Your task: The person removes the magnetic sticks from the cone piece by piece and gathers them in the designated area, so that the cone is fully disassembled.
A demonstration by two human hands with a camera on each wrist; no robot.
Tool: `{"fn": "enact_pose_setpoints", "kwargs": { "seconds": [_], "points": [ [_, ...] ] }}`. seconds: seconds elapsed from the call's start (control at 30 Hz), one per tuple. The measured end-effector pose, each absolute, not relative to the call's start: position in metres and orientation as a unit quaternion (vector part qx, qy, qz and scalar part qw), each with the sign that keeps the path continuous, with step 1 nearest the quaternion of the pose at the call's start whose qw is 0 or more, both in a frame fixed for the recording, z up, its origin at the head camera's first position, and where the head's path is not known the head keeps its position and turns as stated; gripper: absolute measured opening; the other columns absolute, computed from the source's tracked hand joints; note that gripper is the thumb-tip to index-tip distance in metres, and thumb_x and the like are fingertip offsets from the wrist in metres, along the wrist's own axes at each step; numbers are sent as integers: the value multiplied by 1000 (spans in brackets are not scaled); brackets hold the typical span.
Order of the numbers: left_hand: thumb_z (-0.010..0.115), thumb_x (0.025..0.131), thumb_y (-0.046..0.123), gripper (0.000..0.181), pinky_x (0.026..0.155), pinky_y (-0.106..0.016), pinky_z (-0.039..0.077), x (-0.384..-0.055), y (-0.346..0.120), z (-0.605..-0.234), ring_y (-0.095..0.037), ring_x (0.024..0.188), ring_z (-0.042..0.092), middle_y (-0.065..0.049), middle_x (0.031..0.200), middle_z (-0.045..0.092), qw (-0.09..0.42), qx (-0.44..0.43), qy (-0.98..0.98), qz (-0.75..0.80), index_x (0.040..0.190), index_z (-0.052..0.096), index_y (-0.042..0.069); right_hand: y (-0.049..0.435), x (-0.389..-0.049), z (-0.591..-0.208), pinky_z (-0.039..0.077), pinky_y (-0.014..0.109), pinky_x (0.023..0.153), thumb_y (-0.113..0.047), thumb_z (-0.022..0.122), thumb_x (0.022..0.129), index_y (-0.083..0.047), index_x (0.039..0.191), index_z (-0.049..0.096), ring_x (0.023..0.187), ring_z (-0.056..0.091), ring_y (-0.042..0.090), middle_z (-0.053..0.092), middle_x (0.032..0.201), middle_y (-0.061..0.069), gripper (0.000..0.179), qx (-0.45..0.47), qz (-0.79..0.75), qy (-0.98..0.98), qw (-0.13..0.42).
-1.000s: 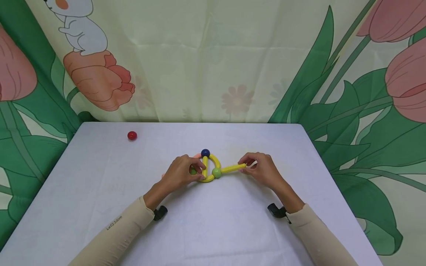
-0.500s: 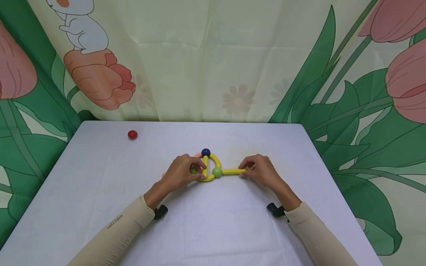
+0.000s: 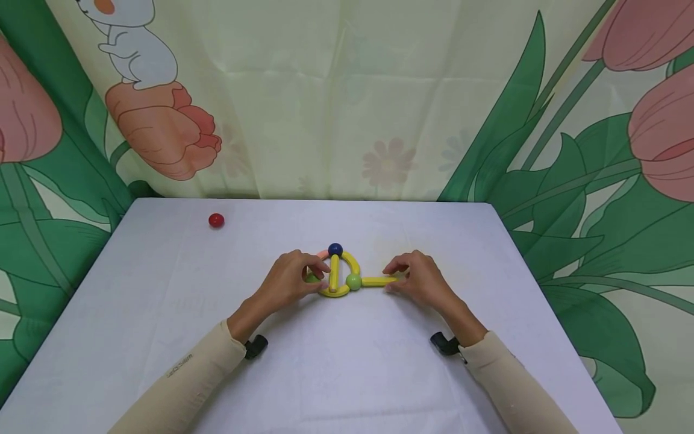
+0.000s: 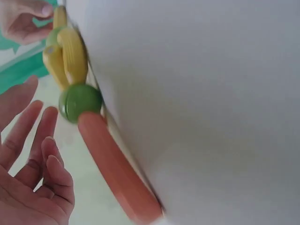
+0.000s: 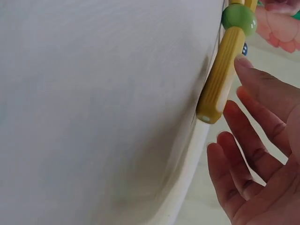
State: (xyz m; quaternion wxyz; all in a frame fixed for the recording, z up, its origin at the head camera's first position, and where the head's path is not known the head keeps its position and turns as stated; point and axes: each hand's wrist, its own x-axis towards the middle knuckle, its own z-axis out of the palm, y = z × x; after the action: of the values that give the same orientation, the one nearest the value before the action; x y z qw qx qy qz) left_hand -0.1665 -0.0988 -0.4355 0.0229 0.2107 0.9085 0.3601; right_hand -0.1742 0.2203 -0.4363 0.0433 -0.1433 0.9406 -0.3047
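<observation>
Head view: the straight yellow rod lies on the white tabletop, running right from the light green ball on the right side of the curved frame. My right hand is at the rod's free end, fingers loosely spread, thumb close to its side; I can't tell whether it touches. My left hand has its fingers apart too, pinching nothing, just beside the dark green ball. To seat that joint well, I'd keep the rod flat, nudge it straight towards the ball and steady the frame lightly (a sideways knock could swing the rod). The red ball sits well apart, far left.
</observation>
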Motion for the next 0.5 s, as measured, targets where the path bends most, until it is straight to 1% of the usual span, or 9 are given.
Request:
{"fn": "enact_pose_setpoints", "kwargs": {
  "seconds": [0.17, 0.3, 0.4, 0.5],
  "points": [
    [93, 83, 22, 28, 74, -32, 46, -165, -118, -432, -19, 88, 60, 3, 99, 78, 8, 183, 915, 360, 109, 82, 17, 207, -175, -432, 58, 39, 89, -17, 95, 79, -17, 106, 84, 104, 63, 23, 78, 105, -2, 29, -147, -325, 934, 39],
    [92, 85, 25, 32, 79, -34, 50, -166, -138, -434, -22, 96, 64, -2, 106, 78, 22, 169, 923, 345, 113, 81, 16, 196, -176, -430, 59, 43, 91, -20, 96, 79, -17, 107, 84, 105, 63, 23, 79, 106, -3, 30, -153, -340, 927, 35],
    [90, 86, 19, 27, 82, -36, 53, -165, -152, -437, -23, 96, 66, -3, 105, 78, 42, 167, 930, 325, 112, 81, 13, 186, -177, -430, 59, 43, 92, -22, 96, 79, -17, 108, 84, 104, 63, 21, 78, 105, -4, 31, -160, -347, 924, 34],
    [88, 87, 11, 22, 81, -35, 54, -164, -160, -440, -20, 90, 66, -1, 98, 77, 64, 165, 933, 314, 108, 81, 12, 177, -177, -429, 60, 43, 92, -21, 96, 79, -18, 107, 84, 104, 62, 21, 77, 105, -4, 31, -166, -352, 920, 35]
  ]
}}
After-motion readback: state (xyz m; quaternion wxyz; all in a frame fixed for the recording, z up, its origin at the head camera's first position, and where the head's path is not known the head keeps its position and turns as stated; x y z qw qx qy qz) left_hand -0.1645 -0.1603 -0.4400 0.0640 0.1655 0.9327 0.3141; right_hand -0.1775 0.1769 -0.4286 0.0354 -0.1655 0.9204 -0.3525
